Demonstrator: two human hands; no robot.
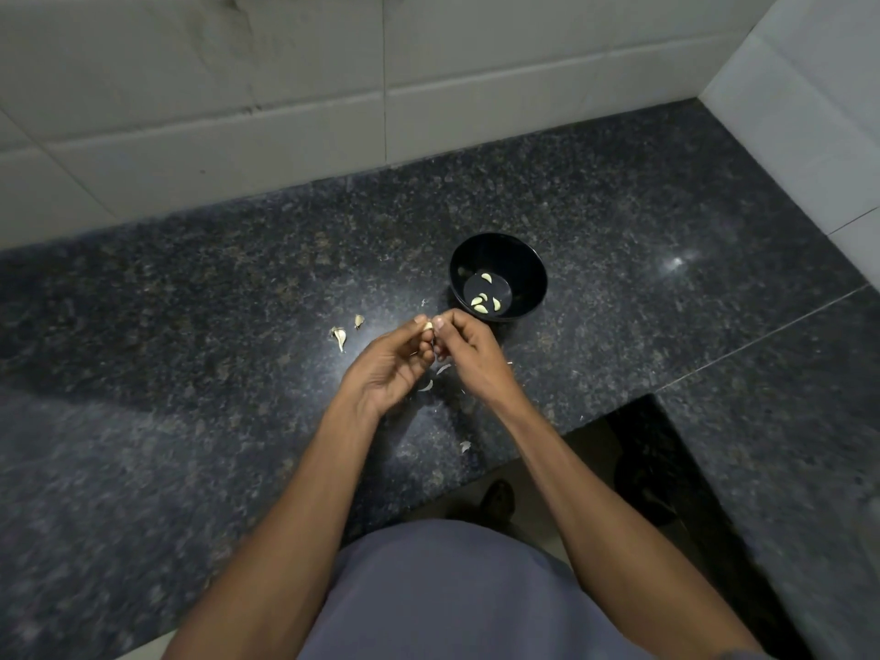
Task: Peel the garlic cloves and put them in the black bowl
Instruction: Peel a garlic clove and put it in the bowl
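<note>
1. We hold one garlic clove (428,326) above the table (190,326), pinched between the fingertips of the left hand (390,369) and the right hand (464,347). Both grips are curled closed on it, thumbs meeting at its top.

2. The relation that matters for us: the black bowl (519,259) stands just beyond and to the right of the clove, on the right hand's side. That hand is the nearer one for the drop, and the bowl's near rim sits close past its knuckles.

3. The clove is mostly hidden by our fingertips. Only a small pale, cream patch shows, so we cannot tell its long axis or how much skin remains on it.

4. Four peeled cloves (482,302) already lie in the bottom of the bowl, pale yellow and crescent-shaped.

5. Two unpeeled cloves (339,336) wait on the table to the left of our hands, nearer the left hand, their papery skin looking dull and brownish.

6. Loose skins (425,386) lie on the table beneath and behind our hands, thin and whitish.

7. We judge the peeling of this clove still in hand; once it is bare, a short reach forward and right should carry it over the rim.
</note>
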